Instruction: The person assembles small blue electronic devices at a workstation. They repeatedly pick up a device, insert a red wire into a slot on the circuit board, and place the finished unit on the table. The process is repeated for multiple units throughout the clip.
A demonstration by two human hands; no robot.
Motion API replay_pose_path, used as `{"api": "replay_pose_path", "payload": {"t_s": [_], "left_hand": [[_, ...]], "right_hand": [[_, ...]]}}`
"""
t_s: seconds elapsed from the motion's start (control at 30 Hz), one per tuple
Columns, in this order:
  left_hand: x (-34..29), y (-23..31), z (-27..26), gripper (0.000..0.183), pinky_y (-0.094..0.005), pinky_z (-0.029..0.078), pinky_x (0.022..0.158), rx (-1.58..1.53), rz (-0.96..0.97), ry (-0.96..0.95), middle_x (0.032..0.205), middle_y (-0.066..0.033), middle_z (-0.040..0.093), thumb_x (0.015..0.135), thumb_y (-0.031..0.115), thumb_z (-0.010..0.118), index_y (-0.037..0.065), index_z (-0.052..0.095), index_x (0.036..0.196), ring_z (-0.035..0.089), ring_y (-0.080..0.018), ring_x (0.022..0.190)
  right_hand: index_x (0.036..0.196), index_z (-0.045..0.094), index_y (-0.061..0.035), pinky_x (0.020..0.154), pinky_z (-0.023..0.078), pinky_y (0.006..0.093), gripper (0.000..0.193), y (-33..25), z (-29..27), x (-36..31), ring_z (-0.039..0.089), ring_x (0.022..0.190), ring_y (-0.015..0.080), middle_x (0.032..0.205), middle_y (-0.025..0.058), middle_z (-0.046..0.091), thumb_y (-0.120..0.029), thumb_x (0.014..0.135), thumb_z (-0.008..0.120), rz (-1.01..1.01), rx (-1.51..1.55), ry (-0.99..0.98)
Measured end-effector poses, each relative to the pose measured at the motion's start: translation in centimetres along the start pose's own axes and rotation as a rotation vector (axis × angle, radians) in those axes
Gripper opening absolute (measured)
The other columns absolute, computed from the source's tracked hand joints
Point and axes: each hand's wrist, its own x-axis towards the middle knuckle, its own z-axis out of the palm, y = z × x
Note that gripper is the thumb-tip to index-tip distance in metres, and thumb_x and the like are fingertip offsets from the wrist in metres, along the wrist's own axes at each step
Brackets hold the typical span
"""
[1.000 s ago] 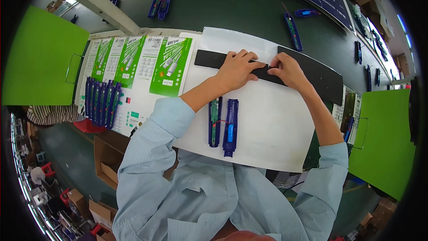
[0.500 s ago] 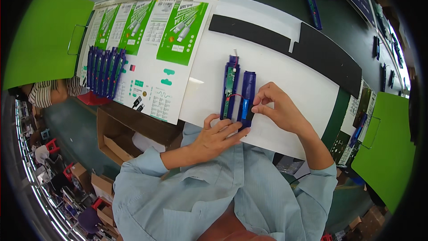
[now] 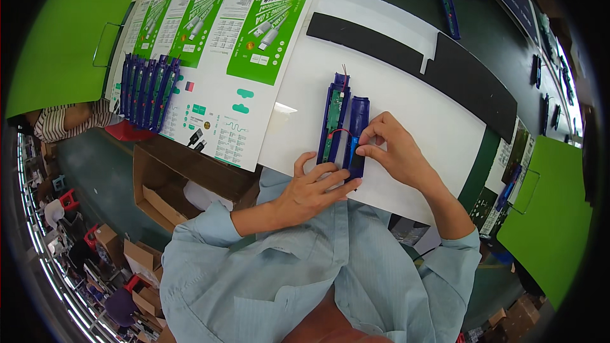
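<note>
Fingers of my right hand are bunched at the cell, thumb and forefinger brought close together along its right side, and I cannot tell from up here whether they truly pinch it or only press. My left hand has its fingers fanned across the lower ends of both shells; whether they grip or merely rest, the view hides.

So here's the layout: right shell, cell lying in its lower half; left shell just beside it, board inside, loose wire ends poking out of the top. A red wire arches across the gap between them. All of it sits on the white sheet, with the black strip well apart beyond, and a row of shells off to the left.

I read the step in hand as work on the cell, seating or fixing it, with the left hand as anchor. What the next move calls for, I judge, is a small, steady push from the right, the shells held from sliding and that wire left slack, no tugging.
</note>
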Motion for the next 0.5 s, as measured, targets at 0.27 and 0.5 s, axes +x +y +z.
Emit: {"api": "replay_pose_path", "payload": {"t_s": [0.27,0.5], "left_hand": [[0.4,-0.8,-0.2,0.049,-0.0524,0.034,0.115,-0.052,0.044,-0.074,0.124,0.0013,0.064,0.089,0.017,0.073,0.022,0.073,0.138,0.062,-0.0173,0.117],[1.1,-0.9,-0.9,0.049,-0.0463,0.041,0.104,-0.061,0.093,-0.106,0.124,-0.0024,0.064,0.089,0.013,0.072,0.014,0.073,0.138,0.063,-0.0185,0.109]], "right_hand": [[0.1,0.071,-0.0063,0.082,0.053,0.0375,0.019,-0.2,0.5,0.1,0.06,0.087,0.0223,0.105,0.0071,0.059,-0.016,0.09,0.084,0.003,-0.038,0.042],[0.123,0.064,-0.0056,0.073,0.05,0.0282,0.036,1.7,-0.7,0.1,0.055,0.077,0.0121,0.095,0.0025,0.058,-0.012,0.093,0.083,0.004,0.15,0.209]]}}
